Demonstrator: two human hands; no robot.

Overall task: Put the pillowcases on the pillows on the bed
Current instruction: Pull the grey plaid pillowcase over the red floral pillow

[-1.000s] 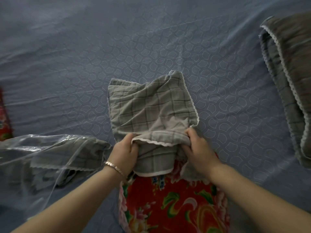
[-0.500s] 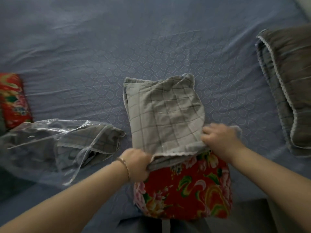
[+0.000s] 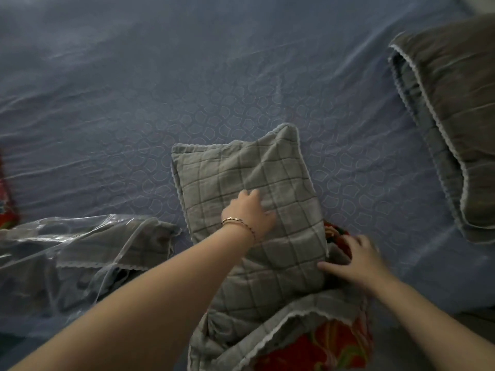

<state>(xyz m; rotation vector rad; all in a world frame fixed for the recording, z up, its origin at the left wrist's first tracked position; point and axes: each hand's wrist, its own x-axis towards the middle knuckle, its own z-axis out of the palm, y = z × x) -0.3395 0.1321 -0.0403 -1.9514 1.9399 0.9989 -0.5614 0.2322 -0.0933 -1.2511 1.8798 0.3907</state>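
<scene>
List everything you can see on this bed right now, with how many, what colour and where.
bedsheet: one, blue, under everything
pillowcase: one, grey checked with white trim, centre, pulled most of the way over a pillow
floral pillow: one, red, showing at the pillowcase's open near end
second floral pillow: one, red, left edge, mostly cut off
covered pillow: one, grey-brown with white trim, far right
plastic bag: one, clear, left
grey cloth: folded, count unclear, inside the bag
bracelet: one, gold, left wrist
left hand: flat on the pillowcase
right hand: fingers spread, at the pillow's right side
</scene>
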